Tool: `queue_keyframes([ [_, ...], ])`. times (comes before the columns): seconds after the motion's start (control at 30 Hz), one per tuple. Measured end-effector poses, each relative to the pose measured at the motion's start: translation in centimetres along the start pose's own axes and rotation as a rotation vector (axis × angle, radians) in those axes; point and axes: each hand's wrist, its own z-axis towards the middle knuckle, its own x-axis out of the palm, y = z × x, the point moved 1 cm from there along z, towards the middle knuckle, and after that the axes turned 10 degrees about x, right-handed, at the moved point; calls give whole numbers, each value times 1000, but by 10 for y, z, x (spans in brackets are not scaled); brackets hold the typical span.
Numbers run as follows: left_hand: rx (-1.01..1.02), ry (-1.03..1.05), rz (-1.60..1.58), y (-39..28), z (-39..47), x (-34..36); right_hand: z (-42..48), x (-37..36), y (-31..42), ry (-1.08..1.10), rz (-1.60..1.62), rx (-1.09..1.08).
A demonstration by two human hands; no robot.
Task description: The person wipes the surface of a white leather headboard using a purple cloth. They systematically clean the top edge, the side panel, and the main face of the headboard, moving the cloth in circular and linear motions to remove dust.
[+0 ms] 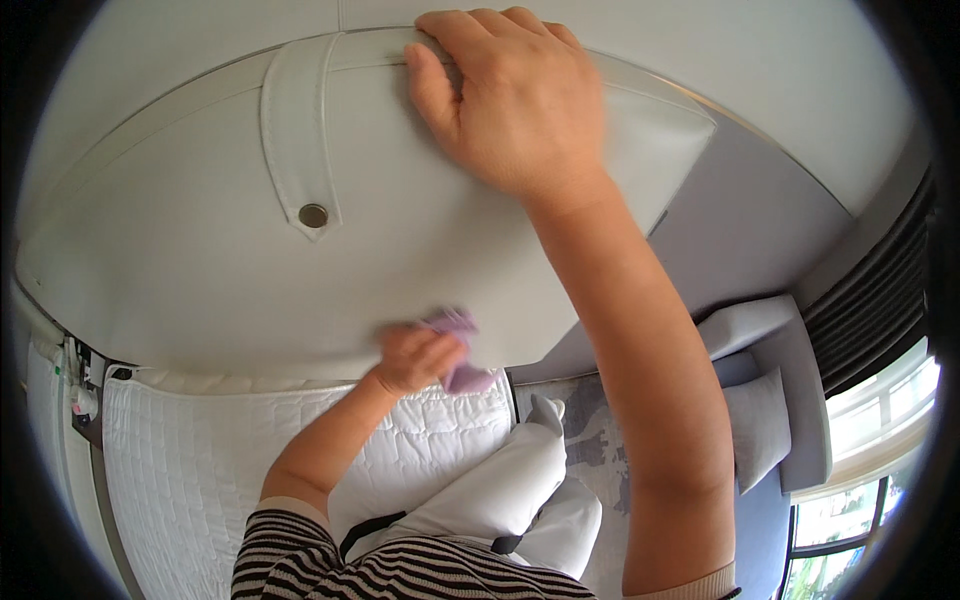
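A large off-white leather-look headboard (187, 277) spans the view before me, its strap (300, 127) pinned with a round metal stud (313, 216). My right hand (517, 97) reaches up to its top edge, fingers over the rim and thumb on the front side. Low down on the same panel, my left hand (420, 356) holds a light purple cloth (465, 367) against or close to the surface. That hand is blurred, and part of the cloth is hidden behind its fingers.
Beneath the headboard is a white quilted mattress (217, 450). My legs in white trousers (480, 480) are on and beside it. To the right stand a grey sofa (802, 420) with a cushion (757, 427), a dark curtain (870, 285) and a window (840, 517). A patterned rug (600, 427) covers the floor.
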Motion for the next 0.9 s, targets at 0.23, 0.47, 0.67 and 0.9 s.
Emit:
queue_keyframes([
  [0.23, 99, 322, -208, -38, -51, 17, -1, -1, -1, 60, -8, 22],
  [0.47, 22, -116, 68, 27, 103, -3, 1, -7, 1, 66, -57, 2],
  [0.67, 170, 262, -107, -47, 49, 46, 1, -4, -1, 74, -8, 14],
  [0.9, 223, 340, -104, -33, -32, 32, 0, -3, -2, 88, 12, 13],
])
